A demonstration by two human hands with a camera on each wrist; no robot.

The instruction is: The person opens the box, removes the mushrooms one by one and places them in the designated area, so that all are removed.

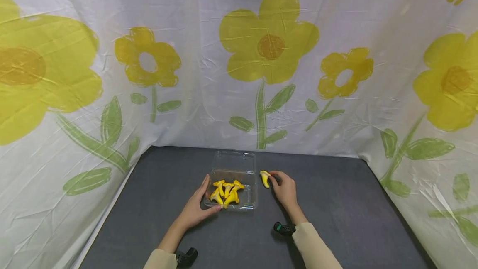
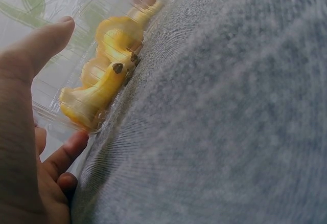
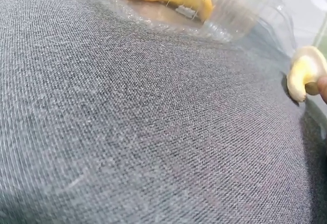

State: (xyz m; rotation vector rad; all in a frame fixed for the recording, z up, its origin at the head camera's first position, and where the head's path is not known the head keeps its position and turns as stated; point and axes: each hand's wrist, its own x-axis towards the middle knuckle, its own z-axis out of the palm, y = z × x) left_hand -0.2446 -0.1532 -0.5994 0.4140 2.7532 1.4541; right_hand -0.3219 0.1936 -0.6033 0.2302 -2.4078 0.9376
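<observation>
In the head view a clear plastic clamshell box (image 1: 251,196) stands on the dark table, its lid (image 1: 234,161) folded back. Several yellow chanterelle mushrooms (image 1: 232,196) lie inside, grouped toward the left. My left hand (image 1: 193,210) rests around the box's near left corner, fingers along the side and thumb at the front edge. Through the box wall, the left wrist view shows mushrooms (image 2: 97,93) with dark stem ends. To the right of the box, my right hand (image 1: 285,190) pinches one yellow mushroom (image 1: 264,178) between thumb and fingers; the right wrist view shows it (image 3: 301,75) with little of the hand.
A dark grey fabric covers the table (image 1: 336,202). Behind and at both sides hangs a white curtain (image 1: 201,94) printed with yellow flowers. Black straps with devices (image 1: 284,228) sit at both wrists, by the beige sleeves (image 1: 315,246).
</observation>
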